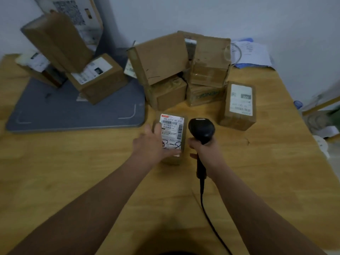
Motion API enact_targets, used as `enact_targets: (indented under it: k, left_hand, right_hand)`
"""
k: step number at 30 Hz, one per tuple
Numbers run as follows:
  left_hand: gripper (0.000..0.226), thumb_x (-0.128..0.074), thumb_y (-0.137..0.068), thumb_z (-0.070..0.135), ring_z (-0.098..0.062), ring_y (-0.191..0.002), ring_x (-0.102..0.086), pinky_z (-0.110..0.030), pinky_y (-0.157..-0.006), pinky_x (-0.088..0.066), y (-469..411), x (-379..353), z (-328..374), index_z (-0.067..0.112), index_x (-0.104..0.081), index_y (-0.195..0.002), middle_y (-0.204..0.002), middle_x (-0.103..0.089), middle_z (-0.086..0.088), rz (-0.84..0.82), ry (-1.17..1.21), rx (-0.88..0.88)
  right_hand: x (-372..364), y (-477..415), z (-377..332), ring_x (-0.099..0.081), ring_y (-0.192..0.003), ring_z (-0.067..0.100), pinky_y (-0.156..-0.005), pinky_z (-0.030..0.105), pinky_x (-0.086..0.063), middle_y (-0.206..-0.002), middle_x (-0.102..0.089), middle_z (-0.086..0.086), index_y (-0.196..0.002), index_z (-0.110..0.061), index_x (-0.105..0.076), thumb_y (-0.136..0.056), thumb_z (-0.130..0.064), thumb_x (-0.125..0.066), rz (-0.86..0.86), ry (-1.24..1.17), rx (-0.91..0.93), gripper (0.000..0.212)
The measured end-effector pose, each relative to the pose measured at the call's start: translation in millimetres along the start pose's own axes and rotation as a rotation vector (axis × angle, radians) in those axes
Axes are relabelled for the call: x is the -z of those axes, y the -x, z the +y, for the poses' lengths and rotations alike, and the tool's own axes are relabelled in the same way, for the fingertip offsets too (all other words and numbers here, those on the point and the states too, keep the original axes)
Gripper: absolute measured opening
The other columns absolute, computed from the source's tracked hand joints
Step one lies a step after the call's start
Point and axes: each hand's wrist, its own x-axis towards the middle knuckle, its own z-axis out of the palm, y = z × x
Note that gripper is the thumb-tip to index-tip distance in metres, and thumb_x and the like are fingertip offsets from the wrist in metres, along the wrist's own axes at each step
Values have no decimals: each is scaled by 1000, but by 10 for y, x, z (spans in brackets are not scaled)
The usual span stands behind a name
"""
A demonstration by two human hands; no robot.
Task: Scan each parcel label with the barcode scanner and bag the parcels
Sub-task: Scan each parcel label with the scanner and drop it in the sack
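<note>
**One small parcel held label-up, scanner alongside**

Centre of frame: small cardboard parcel on the wood table, white label facing up. L. hand clasps its left side, thumb across the lower edge. R. hand is wrapped round the handle of the black scanner, whose head sits just right of the label. Judged light and stiff, taped faces prob. slick: grip opposite side walls, clear of the barcode. More boxes stacked upper centre.

Both bare forearms reach forward side by side, left hand clasping the parcel between fingers and thumb, right hand fisted round the scanner handle.
</note>
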Motion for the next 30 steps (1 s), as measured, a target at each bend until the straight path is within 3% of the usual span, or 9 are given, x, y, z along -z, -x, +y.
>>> enact_targets:
  k: [3,6,9,11,14,17,19,22,30]
  left_hand:
    - [76,-70,-76,58,-18,-99,-58,-32,-72,-47,87,-31,-233,22,-35,-132,-122,-52,-1,-2,277,-48]
    - [55,-71,-83,43,-19,-97,-59,-32,-76,-49,50,64,-417,17,-43,-123,-120,-56,-3,125,336,-35]
    - [98,-79,-76,39,-27,-126,-46,-40,-104,-42,-150,140,-601,17,-19,-150,-153,-21,-8,-4,523,-32]
    - [117,-84,-68,43,-27,-137,-34,-43,-101,-45,-240,134,-692,29,-5,-153,-160,-12,0,-196,650,-41]
    - [118,-86,-66,38,-23,-137,-35,-42,-98,-48,-270,55,-707,31,-6,-152,-158,-21,4,-236,768,-56]
    - [117,-87,-64,36,-20,-138,-34,-46,-107,-41,-248,-26,-667,25,-10,-151,-154,-27,1,-175,845,-48]
    - [119,-87,-60,39,-18,-138,-32,-45,-108,-41,-221,-60,-659,23,-12,-151,-153,-30,1,-152,891,-59]
    - [115,-86,-65,34,-20,-140,-31,-47,-109,-39,-195,-60,-653,21,-11,-151,-153,-30,0,-138,888,-67]
    - [110,-81,-72,25,-24,-142,-27,-45,-113,-33,-177,-45,-630,19,-7,-153,-155,-27,-5,-127,852,-77]
  right_hand:
    - [-167,51,26,-69,-79,8,-67,19,-54,-85,-71,-6,-87,-25,-64,-82,1,-67,-135,107,13,27]
    - [-189,57,34,-66,-77,8,-60,14,-49,-81,-68,-7,-84,-24,-61,-81,5,-67,-125,166,-3,30]
    - [-215,71,7,-62,-77,4,-56,10,-46,-84,-63,-9,-91,-19,-60,-83,3,-66,-111,228,-2,24]
    - [-249,64,26,-62,-85,13,-64,18,-49,-93,-61,-4,-104,-14,-60,-81,-4,-67,-3,455,83,27]
    - [-274,126,46,-61,-83,16,-70,32,-51,-96,-64,1,-107,-14,-62,-79,-12,-69,111,598,162,29]
    - [-298,272,47,-58,-58,10,-55,29,-46,-70,-66,-1,-89,-11,-67,-83,-13,-70,-18,320,58,7]
    - [-333,358,75,-53,-50,15,-52,31,-44,-58,-58,1,-83,-6,-66,-85,-16,-70,-48,237,15,11]
    - [-396,425,115,-52,-52,22,-55,36,-45,-59,-54,10,-78,-1,-64,-85,-17,-69,-36,243,12,18]
    - [-460,524,100,-53,-51,17,-51,31,-47,-58,-55,6,-70,-13,-60,-86,-19,-67,-22,289,14,18]
